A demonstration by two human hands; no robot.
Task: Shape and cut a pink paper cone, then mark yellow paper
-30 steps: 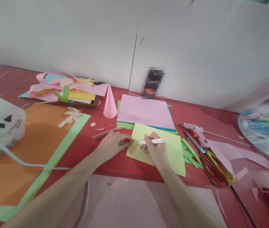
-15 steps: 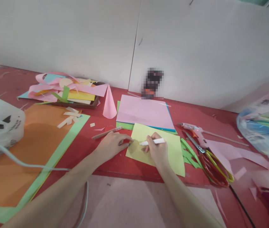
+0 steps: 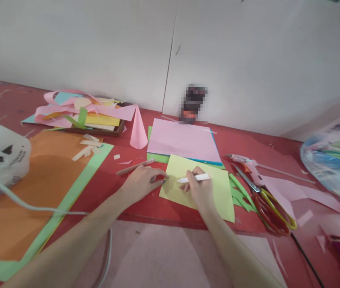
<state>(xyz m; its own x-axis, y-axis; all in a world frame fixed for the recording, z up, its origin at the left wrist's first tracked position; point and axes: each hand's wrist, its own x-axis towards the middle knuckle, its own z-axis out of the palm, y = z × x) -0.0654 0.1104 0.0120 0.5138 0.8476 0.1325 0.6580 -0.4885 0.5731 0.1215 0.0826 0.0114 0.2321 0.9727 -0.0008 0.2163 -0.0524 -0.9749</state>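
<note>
A white marker pen (image 3: 201, 177) is gripped in my right hand (image 3: 199, 190), its tip pointing left, close over a pale yellow-green sheet of paper (image 3: 217, 200). My left hand (image 3: 141, 182) has its thumb and index finger closed together at the left edge of this sheet, holding it there. Just behind the left hand lies a brown pen-like stick (image 3: 124, 171). Behind the sheet is a stack topped with pink-lilac paper (image 3: 183, 140), with blue and green showing beneath. A pink paper cone (image 3: 138, 132) stands upright left of the stack.
Right of the sheet lie green paper scraps (image 3: 240, 194), scissors (image 3: 267, 204) and a pink glue gun (image 3: 249, 164). At left are large orange paper (image 3: 50, 172), a white plastic bag (image 3: 2, 160) and a cable (image 3: 44, 209). A brown tray (image 3: 117, 131) holds paper strips.
My right hand and the marker have shifted very slightly to the right. My left hand stays at the sheet's edge.
</note>
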